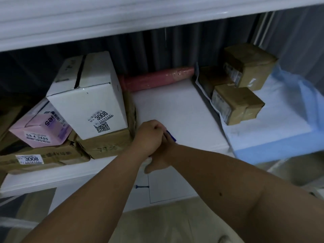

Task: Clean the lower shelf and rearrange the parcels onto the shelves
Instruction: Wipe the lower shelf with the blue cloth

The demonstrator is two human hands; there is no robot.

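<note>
The white lower shelf [177, 106] lies bare in the middle. My left hand [150, 135] is curled at its front, gripping a small dark blue thing [171, 135] that sticks out to the right of the fingers; what it is I cannot make out. My right hand [160, 159] lies under the left hand at the shelf's front edge, thumb showing and fingers hidden. Parcels on the left: a white box [91, 102] marked 3008, a pink box [40, 128], and flat brown cartons [105, 146] beneath them.
A red roll [157, 78] lies along the back of the shelf. On the right, two brown boxes [249, 65] [236, 104] and a flat bagged parcel [206, 83] sit by a light blue plastic sheet [273, 130]. The upper shelf [122, 20] overhangs close above.
</note>
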